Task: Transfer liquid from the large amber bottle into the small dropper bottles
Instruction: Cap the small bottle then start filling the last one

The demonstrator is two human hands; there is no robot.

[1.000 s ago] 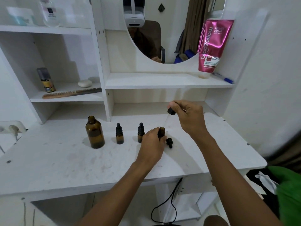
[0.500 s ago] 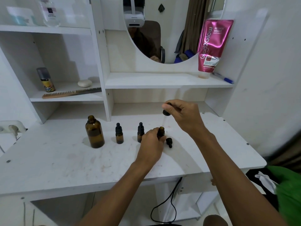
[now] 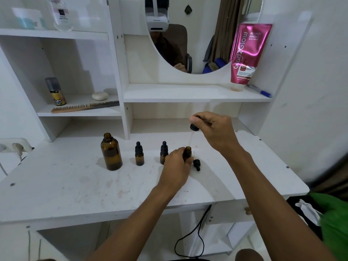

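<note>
The large amber bottle (image 3: 111, 152) stands uncapped on the white desk (image 3: 75, 185), left of centre. Two small capped dropper bottles (image 3: 139, 153) (image 3: 163, 152) stand in a row to its right. My left hand (image 3: 176, 167) is wrapped around a third small amber bottle (image 3: 187, 152), which is open at the top. Above it, my right hand (image 3: 214, 131) pinches a black dropper cap (image 3: 194, 127); its thin glass pipette points down toward the open bottle's mouth. A loose black dropper cap (image 3: 196, 164) lies on the desk just right of my left hand.
Shelves rise behind the desk: a spray can (image 3: 55, 91), a comb (image 3: 84, 107) and a white stone on the left shelf, a pink tube (image 3: 246, 55) and a blue pen (image 3: 259, 91) under the mirror. A wall socket (image 3: 13, 146) sits at far left. A black cable (image 3: 197, 240) hangs below.
My right hand has moved the dropper cap a little left and up, bringing the pipette over the open small bottle. My left hand keeps hold of that bottle.
</note>
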